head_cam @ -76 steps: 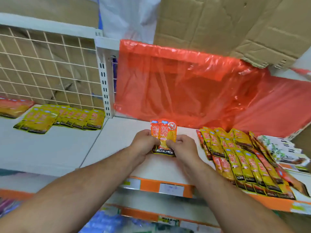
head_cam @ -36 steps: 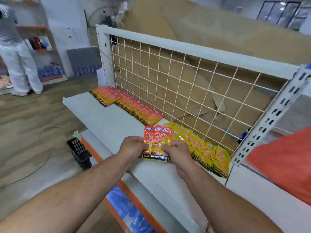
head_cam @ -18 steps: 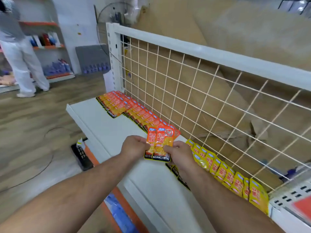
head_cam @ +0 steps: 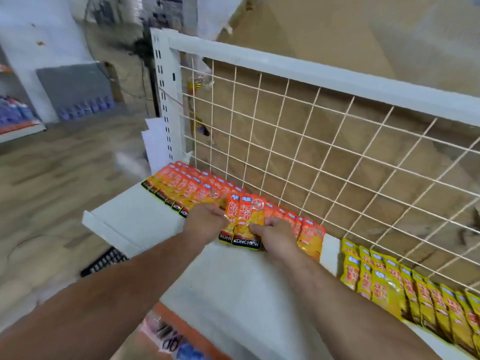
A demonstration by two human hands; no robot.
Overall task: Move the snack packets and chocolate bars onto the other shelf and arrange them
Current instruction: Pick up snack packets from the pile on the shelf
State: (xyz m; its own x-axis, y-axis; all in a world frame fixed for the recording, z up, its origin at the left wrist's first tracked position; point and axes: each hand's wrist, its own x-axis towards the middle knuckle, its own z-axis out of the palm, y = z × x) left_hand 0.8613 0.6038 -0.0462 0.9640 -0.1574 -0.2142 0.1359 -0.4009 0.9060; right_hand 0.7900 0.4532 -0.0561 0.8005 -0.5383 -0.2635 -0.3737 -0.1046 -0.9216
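I hold a small stack of orange snack packets (head_cam: 245, 220) between both hands, just above the white shelf (head_cam: 233, 287). My left hand (head_cam: 207, 223) grips the stack's left edge with the fingers curled round it. My right hand (head_cam: 276, 236) pinches its lower right corner, thumb on the front. There are at least two packets, one overlapping the other. The front one has a black band along its bottom edge that reads "KONCHEW" in white. The one behind shows only "KONC". Higher up, each has a small blue tab and large red characters too blurred for me to read.

The stack sits over a gap in the row of orange packets (head_cam: 181, 183) that lies along the far edge of the shelf against the wire grid back (head_cam: 324, 152). The black bands on the leftmost packets carry the same lettering. To the right, apart from the orange ones, lies a row of yellow packets (head_cam: 405, 289) with red characters. Brown cardboard (head_cam: 337, 35) stands behind the grid.
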